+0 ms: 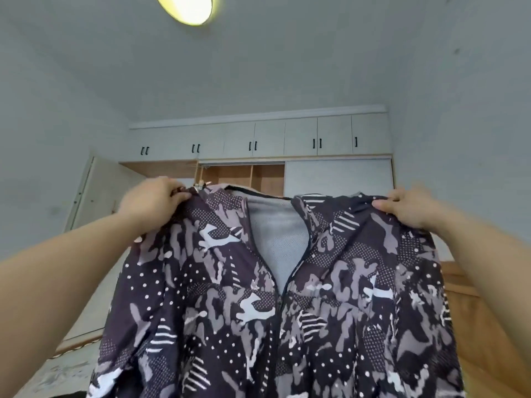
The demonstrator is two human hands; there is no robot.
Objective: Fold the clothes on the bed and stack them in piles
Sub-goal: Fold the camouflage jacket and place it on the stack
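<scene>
A dark purple zip-up jacket [275, 305] with a grey and white camouflage print hangs in the air in front of me, its front towards me and its zip partly undone, showing a grey mesh lining. My left hand [155, 201] pinches its left shoulder. At the opposite shoulder my right hand [408, 208] pinches the cloth. Both arms are raised, so the jacket is spread wide and hangs straight down. Its lower hem runs out of the frame. The bed and other clothes are hidden.
Behind the jacket stands a white wardrobe [339, 173] with upper cupboards and an open wooden compartment [244, 175]. A door [94, 193] is at the left. A wooden surface [488, 326] shows at the right. A round ceiling lamp [186, 7] shines overhead.
</scene>
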